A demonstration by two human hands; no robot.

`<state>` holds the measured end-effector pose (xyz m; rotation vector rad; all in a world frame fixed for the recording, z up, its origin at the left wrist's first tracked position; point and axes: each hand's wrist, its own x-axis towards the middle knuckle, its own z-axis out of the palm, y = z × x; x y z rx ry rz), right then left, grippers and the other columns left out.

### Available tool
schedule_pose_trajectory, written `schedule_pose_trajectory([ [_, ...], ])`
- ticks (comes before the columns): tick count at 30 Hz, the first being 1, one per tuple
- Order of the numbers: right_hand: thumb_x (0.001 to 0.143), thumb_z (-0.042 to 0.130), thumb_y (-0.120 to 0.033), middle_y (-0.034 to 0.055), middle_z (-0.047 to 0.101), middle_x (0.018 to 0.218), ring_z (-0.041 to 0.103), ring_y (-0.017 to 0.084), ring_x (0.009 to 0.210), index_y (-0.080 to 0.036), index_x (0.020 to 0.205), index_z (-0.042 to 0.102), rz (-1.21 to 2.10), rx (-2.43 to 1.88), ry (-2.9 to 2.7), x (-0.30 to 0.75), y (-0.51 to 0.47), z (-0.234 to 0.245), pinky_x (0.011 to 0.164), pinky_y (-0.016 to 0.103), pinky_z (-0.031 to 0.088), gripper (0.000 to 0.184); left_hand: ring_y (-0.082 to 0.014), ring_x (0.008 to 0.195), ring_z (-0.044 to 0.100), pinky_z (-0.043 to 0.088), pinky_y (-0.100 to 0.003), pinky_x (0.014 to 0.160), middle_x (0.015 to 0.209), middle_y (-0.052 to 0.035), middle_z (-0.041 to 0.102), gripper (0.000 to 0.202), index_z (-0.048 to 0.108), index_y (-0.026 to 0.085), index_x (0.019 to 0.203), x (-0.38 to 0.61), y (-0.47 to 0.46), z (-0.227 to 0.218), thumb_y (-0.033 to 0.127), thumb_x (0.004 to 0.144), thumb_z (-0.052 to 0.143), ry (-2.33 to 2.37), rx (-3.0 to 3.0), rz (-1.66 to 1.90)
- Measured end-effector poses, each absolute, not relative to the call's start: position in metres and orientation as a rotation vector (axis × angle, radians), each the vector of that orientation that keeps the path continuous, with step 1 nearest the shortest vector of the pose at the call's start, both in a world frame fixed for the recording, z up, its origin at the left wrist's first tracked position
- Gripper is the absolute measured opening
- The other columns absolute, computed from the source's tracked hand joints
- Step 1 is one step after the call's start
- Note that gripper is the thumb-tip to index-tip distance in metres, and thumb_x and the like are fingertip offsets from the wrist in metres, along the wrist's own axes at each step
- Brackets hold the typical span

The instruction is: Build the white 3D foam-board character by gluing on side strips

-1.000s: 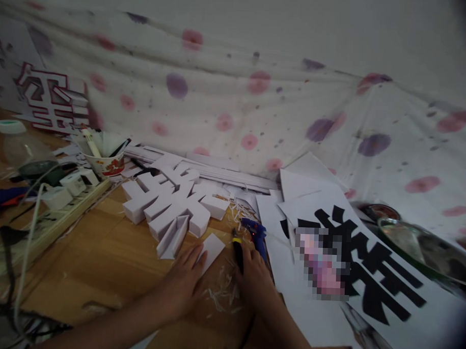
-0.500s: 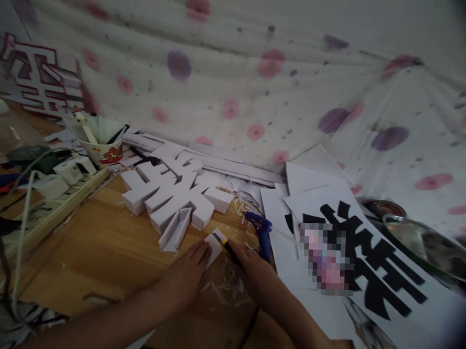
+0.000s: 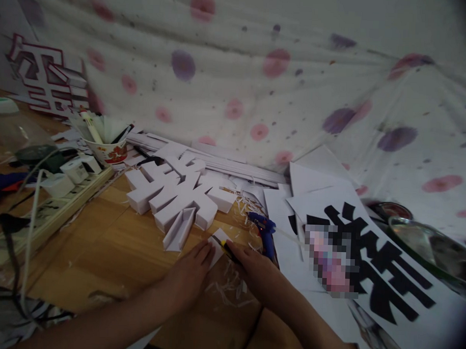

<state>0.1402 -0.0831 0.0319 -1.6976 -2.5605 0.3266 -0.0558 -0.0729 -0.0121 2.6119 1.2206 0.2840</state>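
Observation:
My right hand point(image 3: 250, 267) is closed around a yellow and black utility knife point(image 3: 227, 249), its blade end over a small white board piece point(image 3: 220, 236) on the wooden table. My left hand point(image 3: 189, 269) lies on the left edge of that piece, fingers stretched out and pressing it down; its thumb is hidden. Just beyond the hands stands a white three-dimensional character point(image 3: 184, 193) built from board, with an open channel at its near stroke. A blue glue gun point(image 3: 265, 229) lies right of the knife.
White shavings point(image 3: 229, 291) litter the table around the hands. A power strip point(image 3: 64, 199) with white chargers and a paper cup point(image 3: 109, 150) of tools stand left. White sheets with black characters point(image 3: 382, 266) and a metal bowl point(image 3: 425, 242) are on the right. A spotted cloth point(image 3: 236, 83) hangs behind.
The whole view has shifted slightly, so things appear a little farther right. Both hands keep nearly the same place on the board piece, the knife still in my right hand.

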Motion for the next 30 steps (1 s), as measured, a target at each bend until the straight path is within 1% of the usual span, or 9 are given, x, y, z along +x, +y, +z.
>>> schedule_pose_trajectory([
  [4, 0.083, 0.040, -0.008, 0.0109, 0.065, 0.107, 0.064, 0.020, 0.090, -0.019, 0.136, 0.038, 0.330, -1.686, -2.623, 0.140, -0.080, 0.038, 0.075, 0.029, 0.048, 0.053, -0.0282, 0.128, 0.039, 0.034, -0.042, 0.106, 0.132, -0.0170, 0.050, 0.047, 0.049, 0.008, 0.126, -0.056, -0.072, -0.015, 0.010, 0.079, 0.045, 1.195, 2.620, 0.336],
  [7, 0.086, 0.039, -0.011, 0.0105, 0.065, 0.109, 0.064, 0.021, 0.092, -0.019, 0.136, 0.037, 0.351, -1.684, -2.633, 0.139, -0.079, 0.042, 0.076, 0.030, 0.048, 0.051, -0.0279, 0.129, 0.038, 0.035, -0.042, 0.105, 0.132, -0.0159, 0.050, 0.046, 0.049, 0.010, 0.126, -0.056, -0.072, -0.020, 0.012, 0.080, 0.045, 1.207, 2.624, 0.353],
  [9, 0.087, 0.040, -0.013, 0.0097, 0.065, 0.108, 0.064, 0.021, 0.093, -0.021, 0.136, 0.037, 0.373, -1.685, -2.618, 0.138, -0.079, 0.044, 0.077, 0.030, 0.048, 0.050, -0.0279, 0.128, 0.039, 0.035, -0.043, 0.104, 0.133, -0.0164, 0.050, 0.046, 0.049, 0.009, 0.126, -0.055, -0.072, -0.022, 0.012, 0.080, 0.044, 1.228, 2.627, 0.359],
  [11, 0.087, 0.040, -0.014, 0.0095, 0.066, 0.107, 0.064, 0.020, 0.093, -0.021, 0.135, 0.039, 0.389, -1.696, -2.599, 0.137, -0.079, 0.044, 0.077, 0.030, 0.048, 0.049, -0.0286, 0.128, 0.039, 0.035, -0.042, 0.104, 0.133, -0.0183, 0.048, 0.046, 0.049, 0.006, 0.126, -0.054, -0.073, -0.022, 0.010, 0.080, 0.044, 1.256, 2.639, 0.333],
  [13, 0.087, 0.040, -0.013, 0.0100, 0.066, 0.106, 0.064, 0.020, 0.092, -0.021, 0.134, 0.040, 0.390, -1.708, -2.588, 0.137, -0.080, 0.044, 0.077, 0.029, 0.048, 0.048, -0.0290, 0.127, 0.040, 0.034, -0.041, 0.105, 0.133, -0.0199, 0.048, 0.047, 0.049, 0.003, 0.125, -0.054, -0.073, -0.019, 0.009, 0.079, 0.044, 1.255, 2.659, 0.290],
  [17, 0.084, 0.039, -0.009, 0.0092, 0.066, 0.104, 0.065, 0.020, 0.088, -0.023, 0.134, 0.040, 0.396, -1.698, -2.590, 0.138, -0.079, 0.042, 0.074, 0.028, 0.048, 0.052, -0.0272, 0.129, 0.038, 0.032, -0.040, 0.106, 0.133, -0.0176, 0.049, 0.047, 0.049, 0.005, 0.126, -0.054, -0.073, -0.011, 0.009, 0.079, 0.045, 1.214, 2.690, 0.238],
  [22, 0.082, 0.041, -0.008, 0.0078, 0.067, 0.103, 0.064, 0.019, 0.090, -0.024, 0.133, 0.041, 0.386, -1.639, -2.590, 0.138, -0.078, 0.042, 0.077, 0.028, 0.047, 0.053, -0.0280, 0.128, 0.038, 0.034, -0.040, 0.105, 0.133, -0.0195, 0.049, 0.048, 0.048, 0.002, 0.125, -0.054, -0.071, -0.009, 0.006, 0.077, 0.042, 1.205, 2.700, 0.186],
  [26, 0.083, 0.041, -0.009, 0.0086, 0.067, 0.105, 0.064, 0.019, 0.093, -0.022, 0.134, 0.040, 0.341, -1.653, -2.626, 0.138, -0.077, 0.040, 0.078, 0.028, 0.047, 0.052, -0.0259, 0.128, 0.038, 0.033, -0.039, 0.106, 0.131, -0.0162, 0.051, 0.046, 0.051, 0.007, 0.123, -0.053, -0.071, -0.009, 0.006, 0.078, 0.042, 1.206, 2.725, 0.187],
  [30, 0.082, 0.039, -0.005, 0.0099, 0.065, 0.108, 0.063, 0.019, 0.096, -0.021, 0.135, 0.039, 0.316, -1.646, -2.656, 0.138, -0.078, 0.037, 0.081, 0.028, 0.047, 0.055, -0.0250, 0.128, 0.039, 0.033, -0.037, 0.106, 0.131, -0.0148, 0.051, 0.043, 0.054, 0.007, 0.121, -0.052, -0.072, -0.005, 0.008, 0.079, 0.045, 1.223, 2.730, 0.128],
])
